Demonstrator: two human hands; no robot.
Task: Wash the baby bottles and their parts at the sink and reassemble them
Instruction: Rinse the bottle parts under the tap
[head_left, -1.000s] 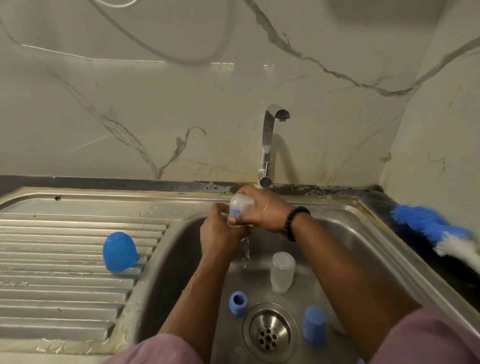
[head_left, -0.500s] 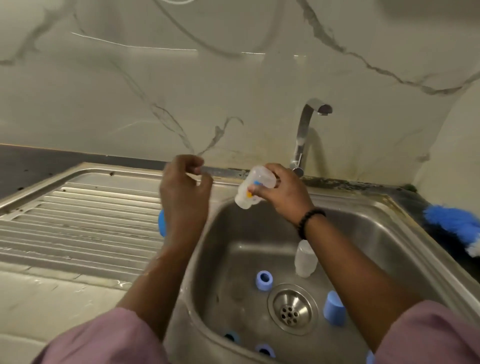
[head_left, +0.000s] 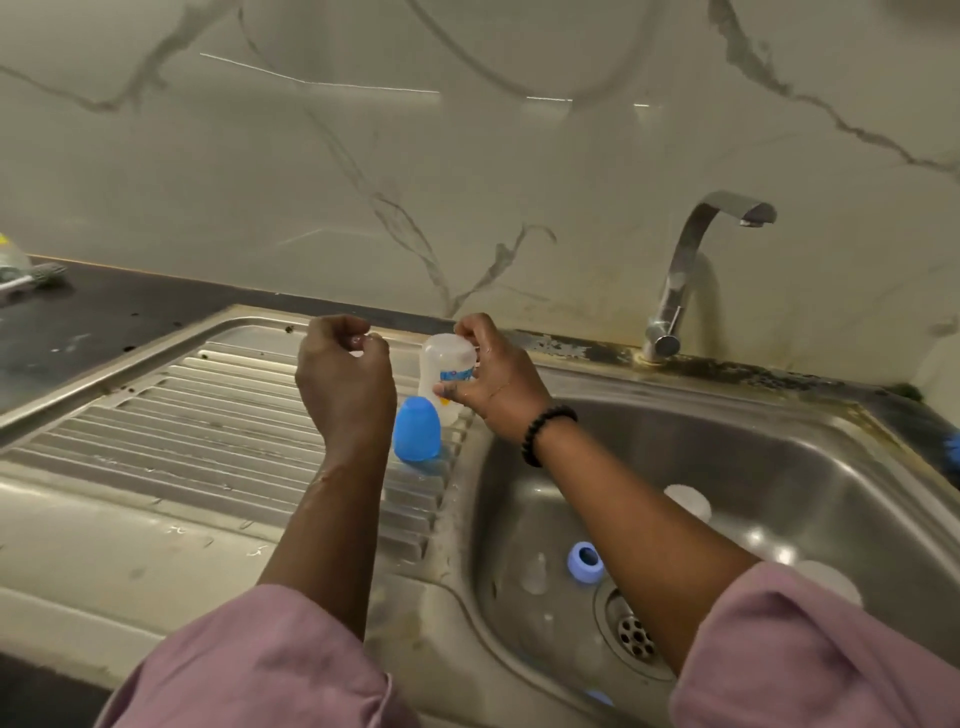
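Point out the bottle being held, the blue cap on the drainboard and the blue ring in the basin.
bottle (head_left: 448, 370), head view, printed side.
blue cap (head_left: 417, 435), head view, domed side.
blue ring (head_left: 585, 563), head view, rim.

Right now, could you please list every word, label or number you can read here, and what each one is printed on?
Clear bottle, held in the right hand: a blue and yellow print, too blurred to read.
Object at the far left edge of the counter: no legible text.
Nothing else in view carries any writing.
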